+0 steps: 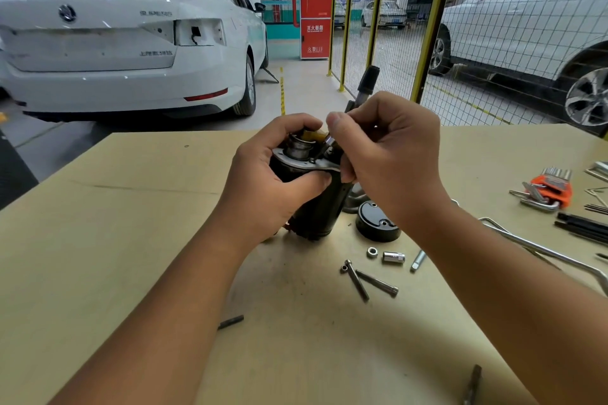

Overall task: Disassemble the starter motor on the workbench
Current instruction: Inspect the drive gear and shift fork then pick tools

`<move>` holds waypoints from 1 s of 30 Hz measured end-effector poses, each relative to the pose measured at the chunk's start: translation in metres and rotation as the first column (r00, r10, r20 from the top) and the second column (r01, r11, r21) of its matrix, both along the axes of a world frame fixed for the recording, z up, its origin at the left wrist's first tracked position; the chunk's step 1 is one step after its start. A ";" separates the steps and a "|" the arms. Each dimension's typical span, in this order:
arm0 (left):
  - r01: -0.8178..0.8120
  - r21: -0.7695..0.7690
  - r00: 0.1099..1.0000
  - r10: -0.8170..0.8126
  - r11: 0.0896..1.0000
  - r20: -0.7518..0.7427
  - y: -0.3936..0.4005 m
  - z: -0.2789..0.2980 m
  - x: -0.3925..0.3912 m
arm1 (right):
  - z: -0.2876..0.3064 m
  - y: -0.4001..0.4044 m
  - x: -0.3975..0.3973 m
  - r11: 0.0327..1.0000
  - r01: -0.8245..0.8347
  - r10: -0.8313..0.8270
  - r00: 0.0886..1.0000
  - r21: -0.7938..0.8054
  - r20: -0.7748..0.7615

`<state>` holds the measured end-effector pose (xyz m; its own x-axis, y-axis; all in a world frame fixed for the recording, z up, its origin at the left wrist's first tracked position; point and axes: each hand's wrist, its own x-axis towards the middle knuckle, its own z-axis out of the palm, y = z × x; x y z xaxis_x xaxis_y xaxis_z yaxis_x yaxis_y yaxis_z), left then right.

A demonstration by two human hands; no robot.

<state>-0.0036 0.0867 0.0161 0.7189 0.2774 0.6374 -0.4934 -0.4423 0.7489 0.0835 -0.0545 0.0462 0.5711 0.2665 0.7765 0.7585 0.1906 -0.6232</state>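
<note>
The black starter motor (317, 212) stands upright on the workbench (131, 240), its open top showing a metal plate and a round bearing (297, 146). My left hand (273, 174) grips the motor body near the top, thumb across the front. My right hand (388, 154) pinches a small metal tool bit (328, 143) angled down onto a screw on the plate. A black-handled tool (367, 82) sticks up behind my right hand. The black end cap (376, 222) lies beside the motor on the right.
Two long bolts (365, 279), a nut (372, 252), a socket (393, 256) and a bit (418, 260) lie in front of the cap. An orange hex key set (549, 191) and a long metal wrench (543, 251) lie to the right. A yellow mesh fence and parked cars stand behind the bench.
</note>
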 end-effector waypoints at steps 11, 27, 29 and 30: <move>0.007 0.007 1.000 -0.007 1.000 0.017 0.003 0.000 -0.002 | 0.004 -0.006 0.004 0.994 -0.100 0.103 0.993 -0.052 0.054; 0.026 -0.018 1.000 -0.026 0.999 0.001 0.002 0.000 -0.002 | 0.012 -0.007 0.003 0.982 0.006 0.015 0.994 -0.187 0.110; 0.025 -0.016 1.000 -0.025 1.000 0.002 0.002 0.001 -0.002 | 0.019 -0.010 0.003 0.964 0.010 0.025 0.991 -0.265 0.129; 0.026 -0.017 1.000 -0.026 1.000 0.001 0.001 0.001 -0.003 | 0.023 -0.012 0.003 0.953 0.006 0.034 0.992 -0.302 0.126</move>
